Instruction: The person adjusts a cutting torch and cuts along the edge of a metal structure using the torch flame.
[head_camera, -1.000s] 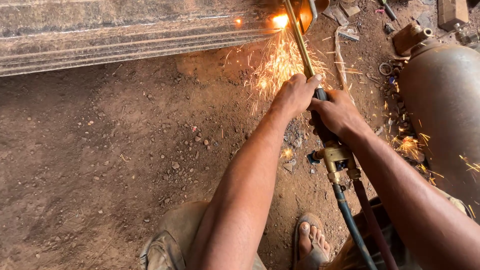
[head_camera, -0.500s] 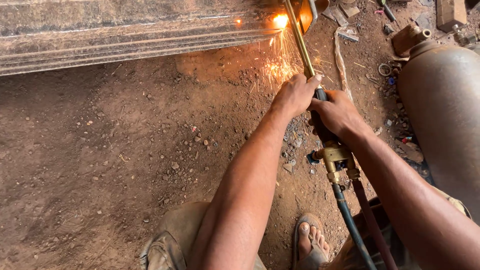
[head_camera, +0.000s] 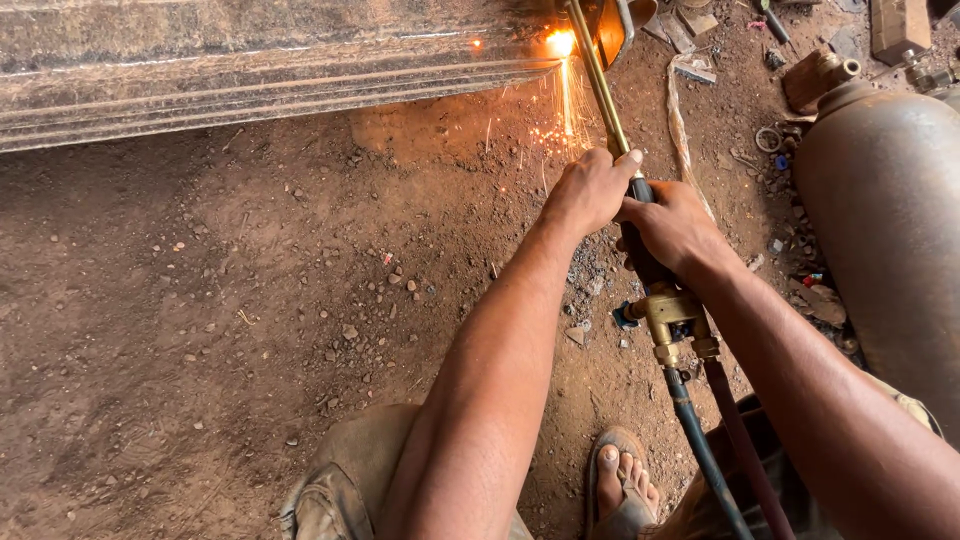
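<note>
A brass cutting torch (head_camera: 603, 92) reaches up from my hands to a long steel beam (head_camera: 250, 70) lying across the top of the view. Its tip burns a bright orange spot (head_camera: 560, 42) at the beam's right end, and sparks fall to the dirt below. My left hand (head_camera: 588, 188) grips the torch tube in front. My right hand (head_camera: 672, 228) holds the dark handle just behind it, above the brass valve block (head_camera: 672, 318). Two hoses (head_camera: 715, 450), one blue and one red, trail back between my legs.
A rusty gas cylinder (head_camera: 880, 220) lies on the right. Metal scraps and small parts (head_camera: 700, 40) are scattered at the top right. Below, my knee (head_camera: 340, 480) and sandalled foot (head_camera: 620, 485) rest on stony dirt ground (head_camera: 200, 300).
The spark shower has thinned and narrowed to a short stream under the torch tip. My hands and the torch have hardly shifted.
</note>
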